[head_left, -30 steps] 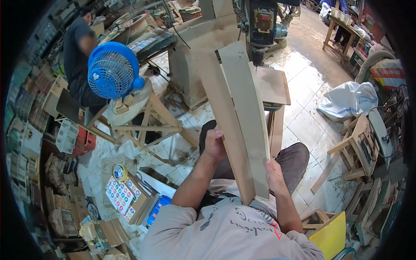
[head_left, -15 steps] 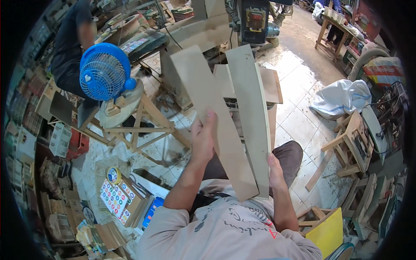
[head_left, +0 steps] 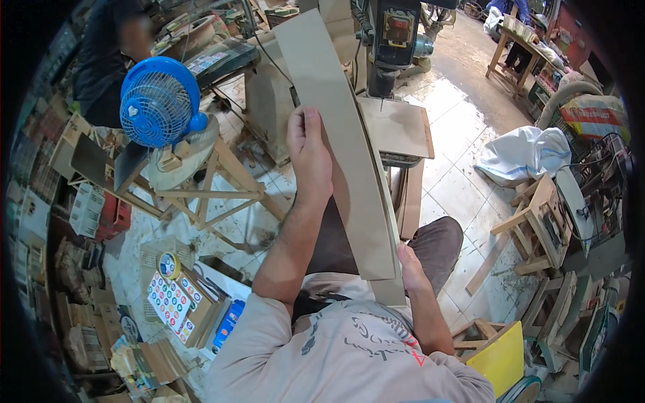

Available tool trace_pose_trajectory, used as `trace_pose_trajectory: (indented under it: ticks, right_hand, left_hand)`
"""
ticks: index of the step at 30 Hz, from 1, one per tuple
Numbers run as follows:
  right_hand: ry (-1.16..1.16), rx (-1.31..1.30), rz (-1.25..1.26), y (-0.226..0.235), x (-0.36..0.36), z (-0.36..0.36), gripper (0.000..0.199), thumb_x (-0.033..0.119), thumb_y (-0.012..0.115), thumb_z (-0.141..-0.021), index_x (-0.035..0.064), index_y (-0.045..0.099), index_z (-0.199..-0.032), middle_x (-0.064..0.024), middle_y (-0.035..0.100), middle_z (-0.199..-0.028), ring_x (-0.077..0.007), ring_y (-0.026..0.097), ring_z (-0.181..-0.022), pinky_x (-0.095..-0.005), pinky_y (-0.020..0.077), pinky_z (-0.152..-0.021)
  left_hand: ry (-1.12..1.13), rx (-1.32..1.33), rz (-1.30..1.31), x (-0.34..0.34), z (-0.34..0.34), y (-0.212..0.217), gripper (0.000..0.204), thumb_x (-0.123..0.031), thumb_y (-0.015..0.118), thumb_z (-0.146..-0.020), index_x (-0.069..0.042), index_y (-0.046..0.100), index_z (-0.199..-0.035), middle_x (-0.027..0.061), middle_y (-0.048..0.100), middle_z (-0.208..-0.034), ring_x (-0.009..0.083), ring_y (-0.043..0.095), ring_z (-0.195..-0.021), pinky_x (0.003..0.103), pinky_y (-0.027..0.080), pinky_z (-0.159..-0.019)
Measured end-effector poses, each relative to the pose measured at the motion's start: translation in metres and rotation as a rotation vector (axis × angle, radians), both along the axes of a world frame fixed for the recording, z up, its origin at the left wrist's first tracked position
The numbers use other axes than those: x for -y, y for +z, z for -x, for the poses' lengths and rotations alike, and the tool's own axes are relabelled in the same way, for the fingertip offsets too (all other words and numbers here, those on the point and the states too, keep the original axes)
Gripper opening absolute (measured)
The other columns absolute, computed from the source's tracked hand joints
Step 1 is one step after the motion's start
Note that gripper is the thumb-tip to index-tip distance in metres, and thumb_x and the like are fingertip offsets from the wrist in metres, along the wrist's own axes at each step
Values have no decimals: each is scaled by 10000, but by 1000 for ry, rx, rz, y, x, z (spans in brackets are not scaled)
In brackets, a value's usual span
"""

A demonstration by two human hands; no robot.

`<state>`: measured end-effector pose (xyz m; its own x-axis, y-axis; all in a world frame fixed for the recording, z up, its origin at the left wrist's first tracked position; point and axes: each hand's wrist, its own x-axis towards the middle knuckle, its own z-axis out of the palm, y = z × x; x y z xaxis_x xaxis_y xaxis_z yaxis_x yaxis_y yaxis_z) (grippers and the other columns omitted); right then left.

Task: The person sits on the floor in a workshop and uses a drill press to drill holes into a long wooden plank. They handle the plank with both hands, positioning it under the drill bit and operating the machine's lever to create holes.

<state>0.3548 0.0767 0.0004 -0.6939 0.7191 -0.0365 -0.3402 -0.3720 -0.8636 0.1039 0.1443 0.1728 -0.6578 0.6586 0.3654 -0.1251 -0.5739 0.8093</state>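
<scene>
A long, flat beige board (head_left: 336, 127) slants across my lap, its far end reaching up and to the left. My left hand (head_left: 311, 158) grips its left edge, thumb on the top face. Beneath it lies a second, similar board (head_left: 388, 293), mostly hidden, showing at its near end and as a thin strip along the right side. My right hand (head_left: 413, 270) is closed on that lower board's right edge near my body, thumb on top. The two boards overlap and appear to touch.
Ahead stands a dark machine (head_left: 396, 33) with a square wooden table (head_left: 403, 127). A blue fan (head_left: 158, 101) sits on a wooden stool at left, a person (head_left: 101, 54) behind it. To the right are a white sack (head_left: 527, 153), a wooden stool (head_left: 537, 218) and a yellow panel (head_left: 498, 359).
My left hand has moved up and away, carrying its board over the other one. The boards stood apart in a V and now overlap. The right hand has shifted slightly left.
</scene>
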Motion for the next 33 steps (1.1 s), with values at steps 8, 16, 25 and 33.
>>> trace_pose_trajectory:
  ticks: [8, 16, 25, 33]
  right_hand:
    - [123, 5, -5, 16, -6, 3, 693, 509, 615, -952, -33, 475, -1360, -194, 653, -1188, -311, 701, -1004, -435, 588, -852]
    - [303, -105, 205, 45, -34, -11, 605, 382, 618, -988, -27, 448, -1400, -205, 601, -1302, -300, 647, -1143, -399, 525, -963]
    - [-149, 636, -971, 90, -5, 10, 785, 196, 847, -758, 52, 488, -1441, -189, 487, -1437, -308, 529, -1286, -374, 383, -1102]
    - [-198, 652, -876, 60, 10, -1, 660, 149, 862, -730, 102, 612, -1338, -180, 526, -1334, -322, 551, -1212, -400, 449, -1034]
  left_hand:
    - [-216, 167, -18, -5, -4, -2, 368, -256, 539, -1036, -42, 470, -1328, 72, 549, -1277, 171, 543, -1175, 368, 469, -989]
    - [-823, 457, -164, 3, 3, -9, 617, -336, 472, -966, 39, 372, -1446, 175, 495, -1449, 329, 500, -1307, 525, 432, -1104]
    - [-369, 395, 79, 49, -53, -90, 546, -378, 429, -1019, -63, 374, -1461, 104, 491, -1408, 270, 501, -1269, 550, 463, -1043]
    - [-424, 564, 66, 74, -41, -97, 870, -794, 319, -916, -121, 377, -1463, 83, 561, -1240, 260, 555, -1169, 582, 469, -1008]
